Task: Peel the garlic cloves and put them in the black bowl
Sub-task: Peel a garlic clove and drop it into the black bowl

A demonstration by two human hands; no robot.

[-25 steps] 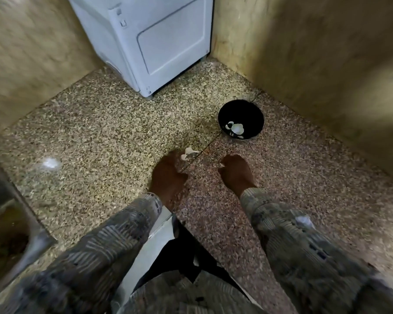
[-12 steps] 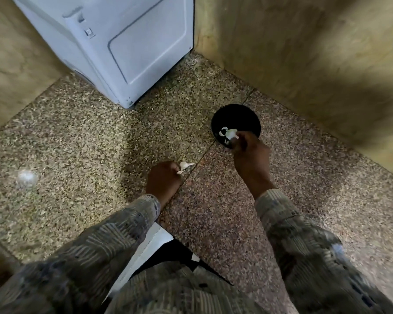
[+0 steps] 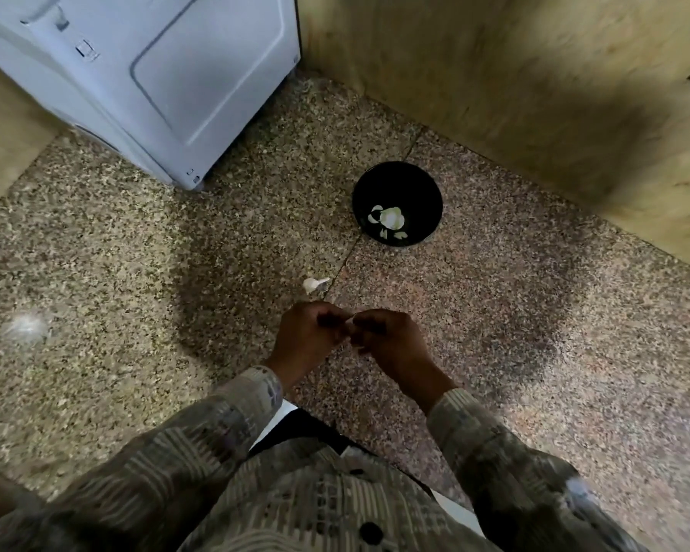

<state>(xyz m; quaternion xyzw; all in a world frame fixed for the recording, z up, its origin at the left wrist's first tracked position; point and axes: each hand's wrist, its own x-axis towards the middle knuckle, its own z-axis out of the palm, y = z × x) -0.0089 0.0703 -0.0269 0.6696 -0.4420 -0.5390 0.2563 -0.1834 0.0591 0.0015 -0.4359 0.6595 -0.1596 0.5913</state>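
Pinching clove [image 3: 351,321] between hands [image 3: 307,337] [image 3: 396,344] (bowl [image 3: 398,184] beyond)

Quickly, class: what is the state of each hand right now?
Left hand: fingers curled, pinching the garlic clove.
Right hand: fingers curled, pinching the same clove.

L hand [image 3: 307,338] & R hand [image 3: 393,344] together, curled fingers [image 3: 327,320] pinching one white bit [image 3: 350,319].
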